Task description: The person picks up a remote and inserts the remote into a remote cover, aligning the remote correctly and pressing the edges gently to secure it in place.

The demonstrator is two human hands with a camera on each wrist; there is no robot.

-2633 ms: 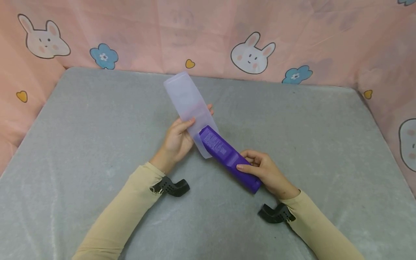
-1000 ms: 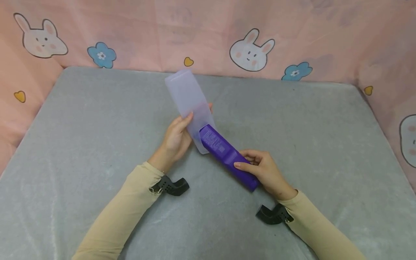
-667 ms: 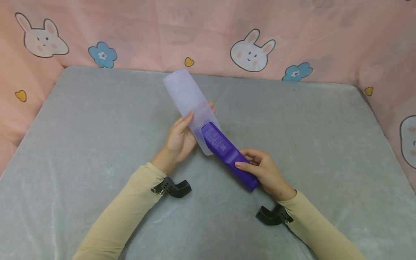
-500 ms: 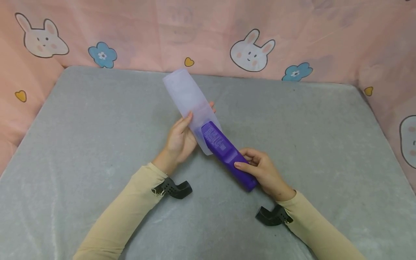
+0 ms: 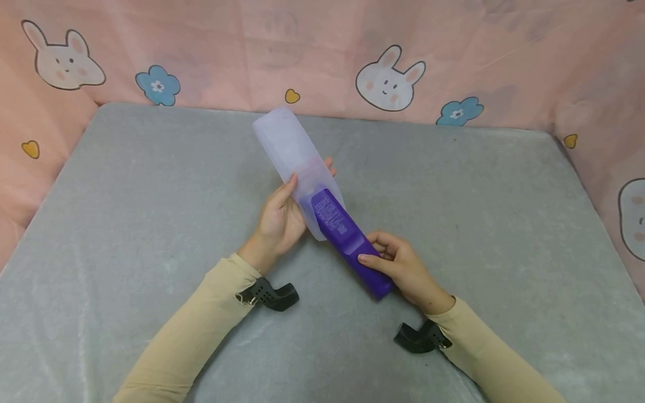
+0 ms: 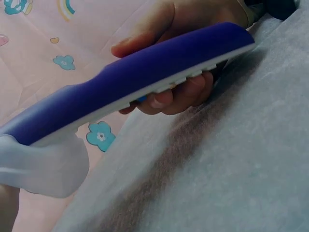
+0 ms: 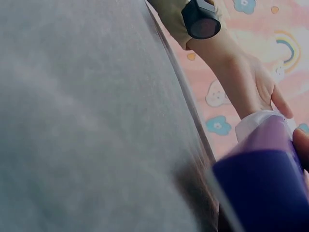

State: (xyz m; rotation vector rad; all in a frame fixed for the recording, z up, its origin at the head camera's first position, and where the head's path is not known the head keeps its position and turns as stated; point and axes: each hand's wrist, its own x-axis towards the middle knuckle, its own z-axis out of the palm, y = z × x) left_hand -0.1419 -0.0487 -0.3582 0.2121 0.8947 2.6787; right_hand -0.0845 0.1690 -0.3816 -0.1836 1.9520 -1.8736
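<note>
The long purple plastic remote-shaped bar (image 5: 347, 240) is held just above the middle of the grey felt-covered table (image 5: 126, 224), lying on a slant, with its far end already inside the mouth of the translucent pale-lilac soft sleeve (image 5: 294, 159). You grip its near end in your right hand (image 5: 403, 268), thumb on top and fingers curled underneath, which looks like a hold chosen to steer the bar straight along its own length. Your left hand (image 5: 277, 215) pinches the sleeve by its open end, fingers wrapped round both sides, seemingly to keep the mouth spread and lined up with the bar; the rest of the sleeve points away from you toward the back edge of the table.

The bar's upper face is deep purple with small white print near the inserted end. From the left wrist view its underside (image 6: 183, 79) shows a paler strip with raised buttons.

Behind the table hangs a pink cloth with rabbits and blue flowers (image 5: 388, 81). A black wrist-camera mount (image 5: 269, 294) sits at each beige sleeve cuff (image 5: 227, 291).
</note>
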